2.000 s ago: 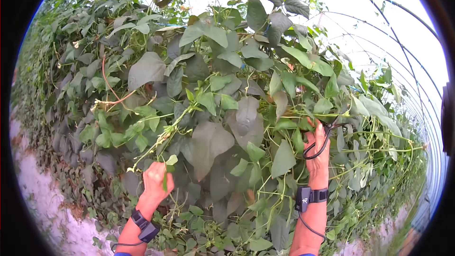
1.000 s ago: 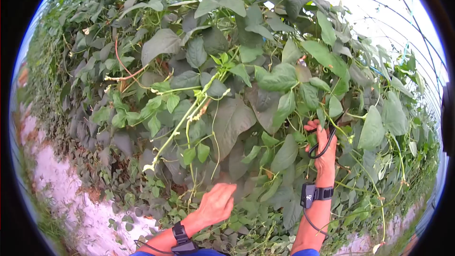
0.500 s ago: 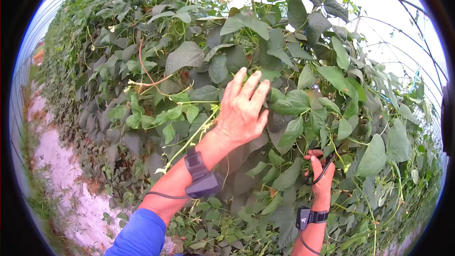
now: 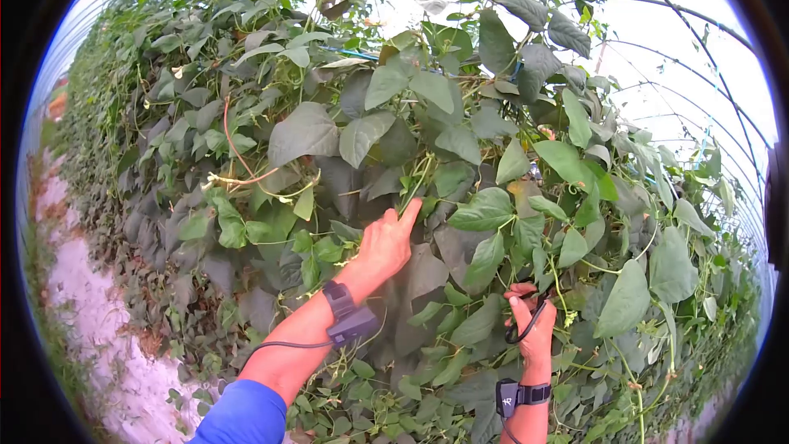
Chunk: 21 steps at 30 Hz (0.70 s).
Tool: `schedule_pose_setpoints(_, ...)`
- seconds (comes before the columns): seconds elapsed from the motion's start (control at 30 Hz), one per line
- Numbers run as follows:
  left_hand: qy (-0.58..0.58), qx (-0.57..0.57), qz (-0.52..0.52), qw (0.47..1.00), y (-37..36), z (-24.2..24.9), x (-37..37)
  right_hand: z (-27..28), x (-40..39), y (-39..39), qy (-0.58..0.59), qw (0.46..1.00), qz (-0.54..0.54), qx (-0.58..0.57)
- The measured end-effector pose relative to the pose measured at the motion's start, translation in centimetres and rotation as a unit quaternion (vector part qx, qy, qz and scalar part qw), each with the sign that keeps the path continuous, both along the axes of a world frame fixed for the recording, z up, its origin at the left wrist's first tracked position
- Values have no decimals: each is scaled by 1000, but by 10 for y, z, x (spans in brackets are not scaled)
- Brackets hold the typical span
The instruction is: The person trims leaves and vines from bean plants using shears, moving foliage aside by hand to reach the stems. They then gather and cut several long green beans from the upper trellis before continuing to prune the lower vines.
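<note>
My left hand (image 4: 383, 245) is closed in the middle of the leafy wall, its index finger stretched along a thin green vine stem (image 4: 418, 177). The stem runs up from the fingertip among broad green leaves, and the thumb is hidden. Lower right, my right hand (image 4: 533, 329) is closed around a pair of scissors with black loop handles (image 4: 516, 335). Leaves hide the blades. Beside that hand hangs a thin shoot with small pale buds (image 4: 569, 317). A dark strap with a small box (image 4: 352, 325) sits on my left wrist, and a similar one (image 4: 509, 395) on the right.
Dense climbing bean-like plants (image 4: 189, 222) form a tall wall across the view. A reddish bare stem (image 4: 238, 148) juts out at left. A pale ground path (image 4: 86, 296) runs along the left. Thin dark hoops (image 4: 690, 16) arch overhead at right.
My left hand has moved down from the leaves, and its spread fingers have closed at the stem. My right hand sits slightly further left and lower in view, still holding the scissors.
</note>
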<state>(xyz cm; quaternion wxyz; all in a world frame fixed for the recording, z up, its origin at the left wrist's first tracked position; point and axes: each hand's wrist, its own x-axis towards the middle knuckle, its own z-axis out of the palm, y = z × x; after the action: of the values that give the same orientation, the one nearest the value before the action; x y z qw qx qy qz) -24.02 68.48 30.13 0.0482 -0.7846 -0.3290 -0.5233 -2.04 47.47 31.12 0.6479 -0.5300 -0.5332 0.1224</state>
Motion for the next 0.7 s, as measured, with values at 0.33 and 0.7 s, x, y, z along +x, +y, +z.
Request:
schedule_pose_setpoints(0.33,-54,-15,-31,998,10,-15,4,7,-17,-3,-9,999,-49,-3)
schedule_pose_setpoints(0.7,-80,11,-61,995,23,-23,-8,56,-79,-22,-405,909,-100,-11)
